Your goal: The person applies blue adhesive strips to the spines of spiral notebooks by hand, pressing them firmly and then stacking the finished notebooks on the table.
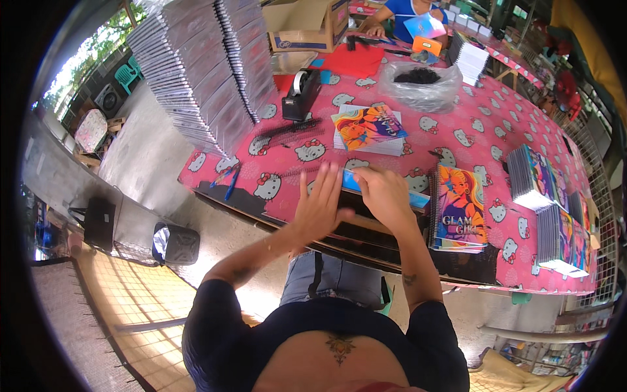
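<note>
Open-sided workroom; a long table (pixel 522 124) is running across the middle of the frame under pink cloth printed with cat faces. At the centre, near the table's edge, a blue piece (pixel 418 198) is lying beneath the right hand (pixel 387 198); that hand is curling over it, whether gripping or only pressing I cannot tell. The left hand (pixel 320 201) is extending straight fingers just beside, empty as far as I can see; the hands are working close together, not clasped. Progress, by my judgement: the spiral-bound notebooks (pixel 460 202) right of centre are looking finished, as are the stacks at far right (pixel 532 173); the loose pile (pixel 369 127) above the hands is seeming unbound, so work is probably remaining. Containers: a clear plastic bag (pixel 395 93), upper centre-right, is holding a black tangle (pixel 418 76); a cardboard box (pixel 304 44), top centre, is standing open, contents unclear; clear wrapping is covering the tall stack (pixel 196 72), upper left; a dark bin (pixel 181 245), lower left, is holding something pale.
</note>
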The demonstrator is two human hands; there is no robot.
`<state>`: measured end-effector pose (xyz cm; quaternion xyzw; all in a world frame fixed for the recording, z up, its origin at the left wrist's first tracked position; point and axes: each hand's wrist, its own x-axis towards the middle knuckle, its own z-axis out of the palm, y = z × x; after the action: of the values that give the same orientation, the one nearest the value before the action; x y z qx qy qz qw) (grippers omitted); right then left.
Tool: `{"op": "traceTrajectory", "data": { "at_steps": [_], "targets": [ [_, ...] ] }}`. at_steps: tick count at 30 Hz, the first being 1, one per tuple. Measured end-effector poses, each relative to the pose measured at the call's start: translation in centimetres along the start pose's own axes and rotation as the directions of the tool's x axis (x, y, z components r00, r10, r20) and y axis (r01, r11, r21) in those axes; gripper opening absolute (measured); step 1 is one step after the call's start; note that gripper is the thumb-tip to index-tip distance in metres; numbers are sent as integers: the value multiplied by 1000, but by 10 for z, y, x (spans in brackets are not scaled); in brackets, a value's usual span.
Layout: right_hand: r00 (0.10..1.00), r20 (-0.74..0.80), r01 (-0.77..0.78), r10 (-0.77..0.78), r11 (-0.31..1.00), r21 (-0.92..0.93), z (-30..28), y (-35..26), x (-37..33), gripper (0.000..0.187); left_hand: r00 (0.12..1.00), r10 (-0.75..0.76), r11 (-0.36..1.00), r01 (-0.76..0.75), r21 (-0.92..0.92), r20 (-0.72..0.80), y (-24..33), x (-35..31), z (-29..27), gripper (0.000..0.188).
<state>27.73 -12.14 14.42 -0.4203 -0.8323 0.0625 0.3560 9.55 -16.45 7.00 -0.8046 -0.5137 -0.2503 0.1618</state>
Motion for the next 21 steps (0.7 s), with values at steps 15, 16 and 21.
{"op": "traceTrajectory", "data": {
  "at_steps": [15,16,21],
  "targets": [
    [998,59,18,-17,1000,-25,-32,22,-30,22,971,56,977,-101,189,235,6,16,-30,81],
    [998,58,28,-26,999,-25,-32,24,-31,22,917,127,980,-175,96,378,12,6,-30,79],
    [995,91,39,-36,999,-31,-34,16,-25,21,1000,20,950,-16,312,-10,-16,56,-31,87]
  ]
}}
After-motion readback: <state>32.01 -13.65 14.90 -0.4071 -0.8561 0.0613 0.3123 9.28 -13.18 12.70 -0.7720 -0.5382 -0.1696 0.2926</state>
